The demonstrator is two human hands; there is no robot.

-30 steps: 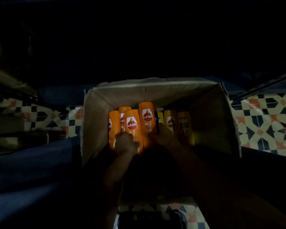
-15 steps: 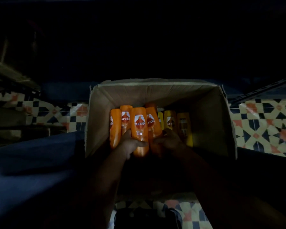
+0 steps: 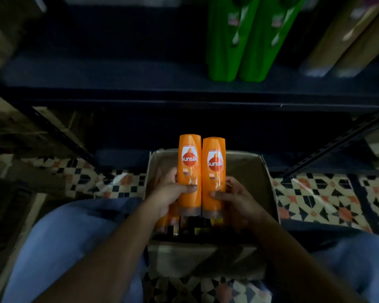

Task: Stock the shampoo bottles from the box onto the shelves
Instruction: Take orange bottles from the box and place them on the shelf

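Observation:
Two orange Sunsilk shampoo bottles stand side by side above the open cardboard box [image 3: 267, 184]. My left hand [image 3: 169, 191] grips the left orange bottle [image 3: 189, 162] low on its body, thumb across the front. The right orange bottle [image 3: 214, 165] is held the same way by my right hand [image 3: 234, 197]. Both are lifted upright, caps down, their tops above the box's far rim. More orange and yellow bottles [image 3: 169, 221] lie dim inside the box beneath my hands. A dark shelf [image 3: 118, 75] runs across the top of the view.
Two green bottles [image 3: 241, 40] stand on the shelf at upper right, with brown cartons [image 3: 346, 40] beside them. Dark metal shelf uprights [image 3: 53, 134] slant at both sides. The box sits on patterned floor tiles [image 3: 326, 197] between my knees in blue trousers [image 3: 59, 248].
Both hands have lifted one orange bottle each out of the box. The camera has tilted up, bringing the shelf and green bottles into view, and the scene is brighter.

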